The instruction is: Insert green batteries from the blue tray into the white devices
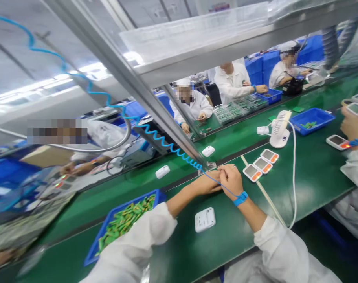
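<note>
My left hand [206, 184] and my right hand [230, 179] meet fingertip to fingertip over the green mat [285, 188], just in front of a slanted metal post. Both hands have their fingers curled and pinched together; whatever is between them is hidden or too small to make out. A blue wrist strap [241, 198] sits on my right wrist, and its blue coiled cord [167, 145] runs up and to the left. A white rectangular device [205, 219] lies flat on the mat just below my hands, untouched.
A blue tray [96, 245] of green and yellow parts sits by my left sleeve. Three white-and-orange units [261, 165], a small white fan [280, 131] and another blue tray [311, 120] lie to the right. A co-worker's hand [352, 125] is at the right edge; other people sit across the line.
</note>
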